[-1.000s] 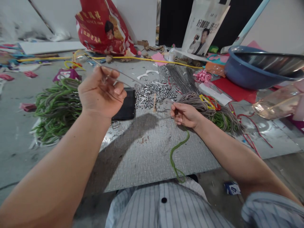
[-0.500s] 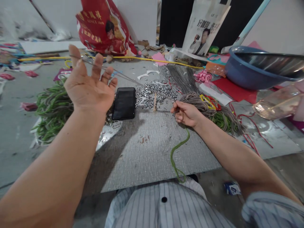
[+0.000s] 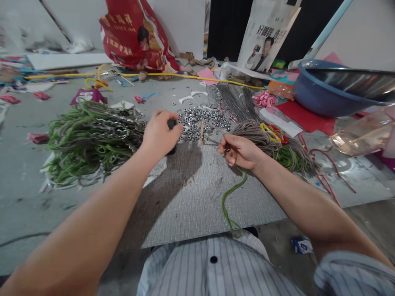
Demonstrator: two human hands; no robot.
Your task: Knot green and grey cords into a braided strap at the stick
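Observation:
My left hand (image 3: 162, 133), back upward, is over the black phone (image 3: 171, 150), which it mostly covers. Its fingers curl toward the thumb beside the scattered metal nuts (image 3: 193, 117); whatever is between them is hidden. My right hand (image 3: 237, 150) pinches a thin grey cord near the table surface. From below that hand, a green cord (image 3: 226, 201) trails to the front edge and ends in a loop. A small upright wooden stick (image 3: 202, 132) stands between my hands, at the edge of the nuts.
A heap of green and grey cords with metal pieces (image 3: 89, 139) lies left. Grey cord bundles (image 3: 256, 131) are at right, near a blue basin (image 3: 324, 90). A red bag (image 3: 135, 41) and yellow cord (image 3: 200, 78) are at the back. The table edge (image 3: 197, 240) faces me.
My left hand has dropped from its raised, spread-fingered position, moving right and down over the phone. The grey cord strung from it has gone slack. My right hand has hardly moved.

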